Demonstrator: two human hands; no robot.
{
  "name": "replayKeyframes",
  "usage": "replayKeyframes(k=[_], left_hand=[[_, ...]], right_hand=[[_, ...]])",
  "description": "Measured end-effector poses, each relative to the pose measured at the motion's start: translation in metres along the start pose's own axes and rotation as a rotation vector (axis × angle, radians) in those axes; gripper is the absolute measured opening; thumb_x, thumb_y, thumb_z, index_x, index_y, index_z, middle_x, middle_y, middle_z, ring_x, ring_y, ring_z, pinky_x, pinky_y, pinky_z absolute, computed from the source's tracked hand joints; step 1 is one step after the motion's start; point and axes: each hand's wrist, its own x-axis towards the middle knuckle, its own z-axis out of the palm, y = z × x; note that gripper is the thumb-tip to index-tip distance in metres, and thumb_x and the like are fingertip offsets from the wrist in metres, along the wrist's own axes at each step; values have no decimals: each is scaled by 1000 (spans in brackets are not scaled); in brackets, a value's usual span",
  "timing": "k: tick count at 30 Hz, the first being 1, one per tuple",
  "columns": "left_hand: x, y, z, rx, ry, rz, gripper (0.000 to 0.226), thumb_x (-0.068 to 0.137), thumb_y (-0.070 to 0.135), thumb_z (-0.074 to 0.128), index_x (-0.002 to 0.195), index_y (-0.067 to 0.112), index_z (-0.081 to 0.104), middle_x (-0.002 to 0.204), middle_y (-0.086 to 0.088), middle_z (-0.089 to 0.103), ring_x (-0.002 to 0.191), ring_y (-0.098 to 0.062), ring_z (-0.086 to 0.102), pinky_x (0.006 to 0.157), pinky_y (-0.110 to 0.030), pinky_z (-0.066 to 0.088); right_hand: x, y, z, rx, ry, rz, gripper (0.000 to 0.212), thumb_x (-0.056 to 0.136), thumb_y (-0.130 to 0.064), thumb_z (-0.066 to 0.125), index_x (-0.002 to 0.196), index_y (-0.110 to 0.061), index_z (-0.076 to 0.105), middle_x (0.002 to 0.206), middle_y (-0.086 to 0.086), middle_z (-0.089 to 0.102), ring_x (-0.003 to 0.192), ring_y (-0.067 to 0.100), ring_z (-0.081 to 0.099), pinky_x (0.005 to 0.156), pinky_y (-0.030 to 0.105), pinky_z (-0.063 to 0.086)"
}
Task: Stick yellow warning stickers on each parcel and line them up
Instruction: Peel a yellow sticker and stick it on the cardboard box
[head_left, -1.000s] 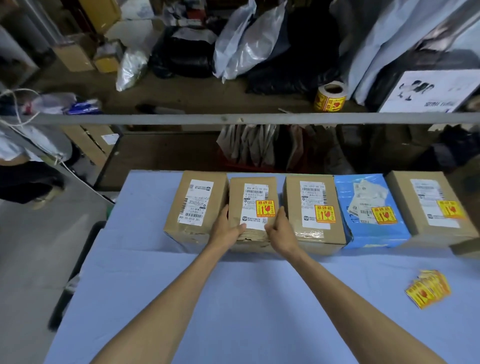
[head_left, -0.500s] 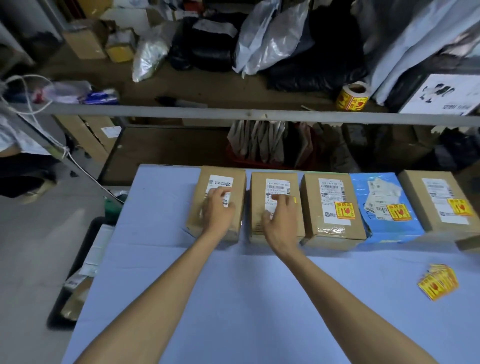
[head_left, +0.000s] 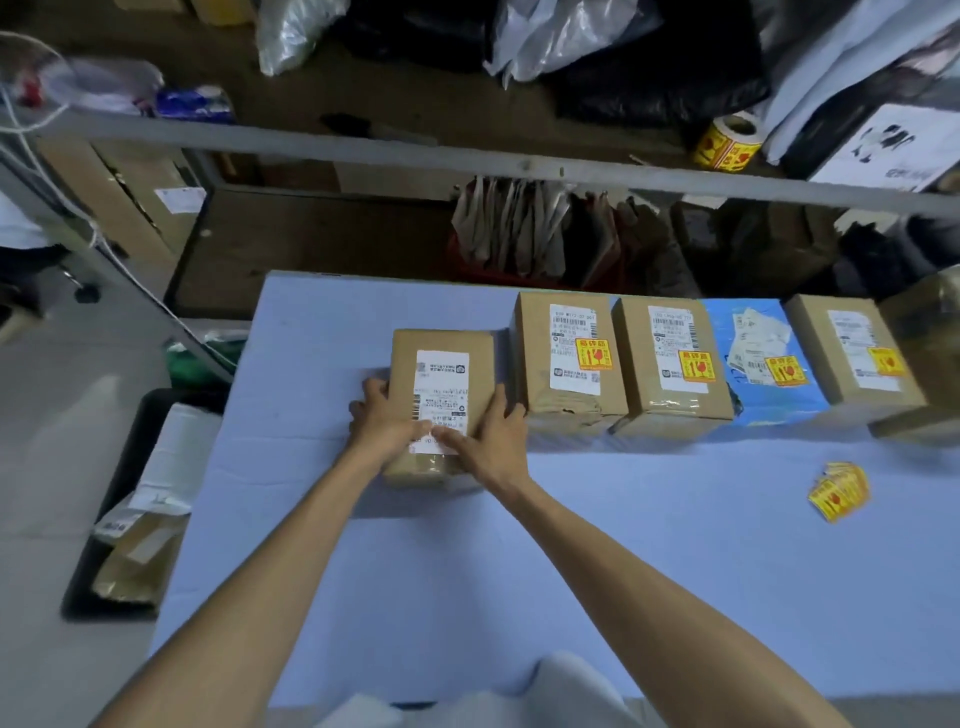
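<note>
A brown cardboard parcel (head_left: 441, 379) with a white label and no yellow sticker lies on the blue table (head_left: 467, 597), nearer me than the row. My left hand (head_left: 382, 421) grips its left side and my right hand (head_left: 491, 436) grips its right side, thumbs on top. To its right stands a row: a brown parcel (head_left: 566, 358), another brown parcel (head_left: 670, 364), a blue parcel (head_left: 763, 358) and a brown parcel (head_left: 852, 348), each with a yellow warning sticker. A pile of loose yellow stickers (head_left: 839, 491) lies at the right.
A grey metal bar (head_left: 415, 156) runs across behind the table. A roll of yellow stickers (head_left: 727, 140) sits on the shelf beyond it, among plastic bags. A black bin (head_left: 130, 519) with cardboard stands at the table's left edge.
My hands left the second parcel in the row and took hold of the leftmost one. That parcel has been pulled toward me, out of the row.
</note>
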Motion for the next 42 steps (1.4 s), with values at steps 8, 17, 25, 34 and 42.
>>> replayKeyframes(k=[8,17,25,34,42], left_hand=[[-68,-39,5,-333,-62,119,83,77,-2,73,144,20,30,132,-2,56,120,-20,54,105,-40,43],[-178,-58,80,-174,17,88,77,83,11,69,145,32,29,125,7,61,110,-18,58,92,-27,44],[-194,11,204,-139,-197,201,74,78,9,72,138,34,36,125,8,62,113,-19,59,99,-38,47],[-178,73,288,-162,-355,242,90,75,11,77,148,30,27,139,5,53,123,-19,52,106,-43,43],[-183,103,332,-177,-352,238,93,76,6,77,150,28,25,143,3,48,125,-18,49,103,-35,43]], right_hand=[[-39,44,5,274,-108,-110,81,57,-51,79,124,-34,37,121,-1,59,114,19,56,92,48,51],[-124,123,-48,328,-203,-113,74,79,-21,73,142,-29,35,113,-9,60,103,14,61,93,37,51],[-129,218,-156,416,-7,64,72,78,-15,72,141,-25,38,124,-7,64,107,14,63,92,38,54],[-99,264,-236,418,124,191,82,70,-26,70,143,-28,33,131,-5,59,115,17,60,94,40,53],[-85,297,-276,444,214,183,64,82,-18,71,136,-30,38,125,2,59,105,18,61,89,42,55]])
